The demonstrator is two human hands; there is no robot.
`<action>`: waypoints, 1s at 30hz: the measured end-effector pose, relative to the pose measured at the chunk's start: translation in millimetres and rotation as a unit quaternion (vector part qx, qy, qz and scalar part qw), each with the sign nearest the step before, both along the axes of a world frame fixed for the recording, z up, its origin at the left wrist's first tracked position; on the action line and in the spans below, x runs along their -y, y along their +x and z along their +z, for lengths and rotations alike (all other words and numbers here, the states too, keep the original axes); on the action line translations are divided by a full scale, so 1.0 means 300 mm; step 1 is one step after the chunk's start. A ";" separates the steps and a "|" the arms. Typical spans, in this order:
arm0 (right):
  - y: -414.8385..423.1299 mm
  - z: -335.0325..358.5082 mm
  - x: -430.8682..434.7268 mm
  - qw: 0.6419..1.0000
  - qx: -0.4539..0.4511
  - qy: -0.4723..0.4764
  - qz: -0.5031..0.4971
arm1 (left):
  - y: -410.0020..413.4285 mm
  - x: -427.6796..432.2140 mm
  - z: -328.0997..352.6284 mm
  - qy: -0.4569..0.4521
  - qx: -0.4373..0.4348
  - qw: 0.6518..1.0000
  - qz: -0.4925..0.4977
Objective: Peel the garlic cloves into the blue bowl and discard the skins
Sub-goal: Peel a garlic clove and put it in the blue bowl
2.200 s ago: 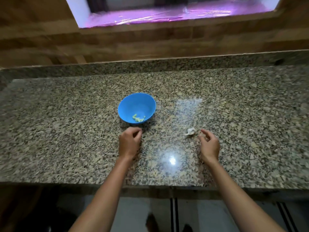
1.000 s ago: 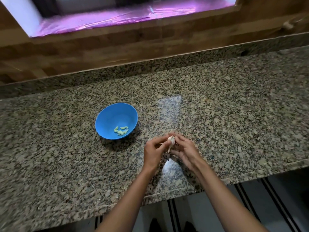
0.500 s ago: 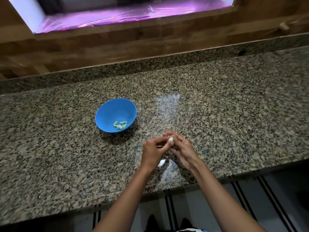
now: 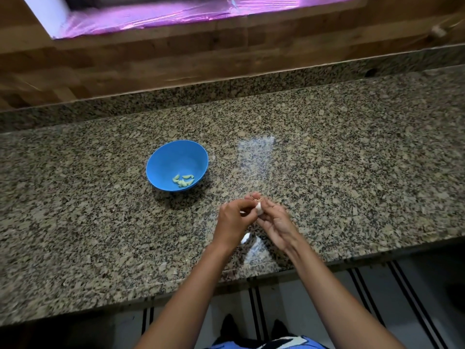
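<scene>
**Garlic held between both hands, peeling in progress**

The garlic piece [image 4: 259,209] is being held just above the tabletop [image 4: 352,172], near its front edge and to the right of the blue bowl [image 4: 161,157]. Its white papery skin is showing, with a brown root tuft [image 4: 254,197] pointing away from the person. The left hand [image 4: 231,222] is pinching it from one side with curled fingertips. The right hand [image 4: 276,224] is cradling and pinching it from the other.

Judged from its look, the piece is light and small. The clove is firm beneath a dry, brittle skin that is likely to tear in flakes. The sound hold is on the body of the piece, with the free fingertips working the skin loose at the root end. Once bare, a clove may be slippery.

Several pale green peeled cloves [image 4: 183,181] are lying at the bottom of the bowl, so the task is partly done. A bright patch on the tabletop under the hands cannot be told apart from glare.

Compared with about two seconds ago, the garlic is no longer lying on the tabletop beside the right hand. The hands, then apart, are now meeting on it. The bowl's contents are looking unchanged.
</scene>
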State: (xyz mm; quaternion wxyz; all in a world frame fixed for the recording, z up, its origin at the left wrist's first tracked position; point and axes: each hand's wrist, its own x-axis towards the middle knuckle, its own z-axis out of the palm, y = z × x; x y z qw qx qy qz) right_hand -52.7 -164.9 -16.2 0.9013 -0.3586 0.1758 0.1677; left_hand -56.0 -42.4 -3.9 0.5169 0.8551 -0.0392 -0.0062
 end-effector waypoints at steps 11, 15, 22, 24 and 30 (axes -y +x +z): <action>0.028 0.013 -0.025 1.000 -0.002 0.020 -0.009 | 0.019 0.028 -0.013 0.048 0.033 0.997 0.046; 0.038 0.001 -0.026 1.000 0.011 -0.011 0.007 | 0.038 0.008 -0.036 -0.115 -0.099 0.979 0.133; 0.048 -0.051 0.022 0.810 0.109 -0.566 0.109 | 0.044 -0.123 -0.087 -0.083 -0.197 0.963 0.162; 0.044 -0.055 0.033 0.716 0.161 -0.669 0.118 | 0.028 -0.154 -0.095 0.125 -0.102 0.983 0.090; 0.008 -0.110 0.022 0.606 0.207 -0.756 0.137 | 0.021 -0.178 -0.101 0.124 -0.099 0.986 0.056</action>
